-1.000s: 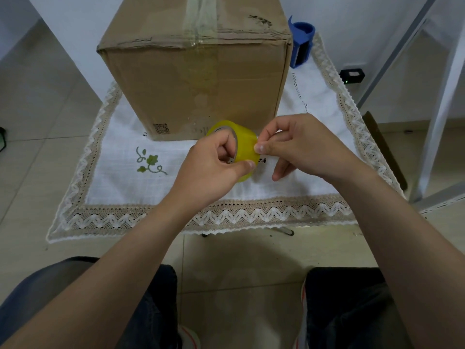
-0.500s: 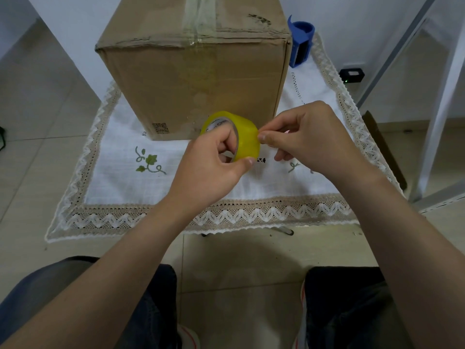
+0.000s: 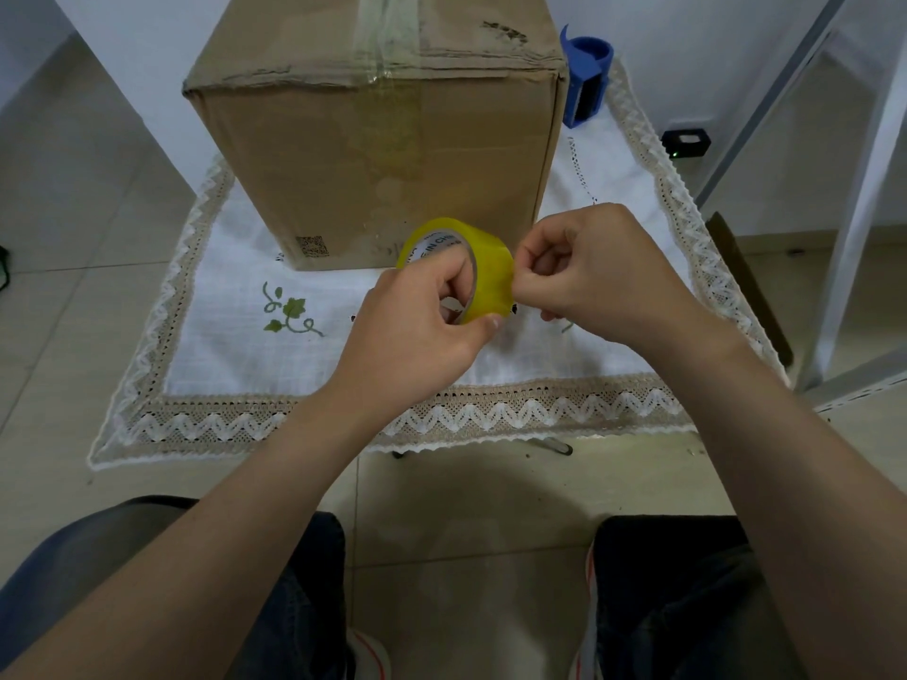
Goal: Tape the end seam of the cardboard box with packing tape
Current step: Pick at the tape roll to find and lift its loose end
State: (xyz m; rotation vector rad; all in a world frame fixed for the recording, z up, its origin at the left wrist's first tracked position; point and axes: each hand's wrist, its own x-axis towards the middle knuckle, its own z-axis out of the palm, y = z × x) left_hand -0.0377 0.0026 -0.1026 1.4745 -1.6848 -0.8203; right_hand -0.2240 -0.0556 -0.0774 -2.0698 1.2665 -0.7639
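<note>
A brown cardboard box stands on a white lace-edged cloth, with clear tape running along its top seam and down the near face. In front of it I hold a yellow roll of packing tape above the cloth. My left hand grips the roll, fingers through its core and thumb under its rim. My right hand pinches at the roll's right side with thumb and forefinger; whether it has the tape's end I cannot tell.
A blue tape dispenser stands behind the box's right corner. A small black device sits on the floor to the right, next to a white metal frame. My knees are at the bottom, above tiled floor.
Both hands and the roll have risen slightly toward the box. My right hand has curled tighter, its fingertips still pinching at the roll's right edge.
</note>
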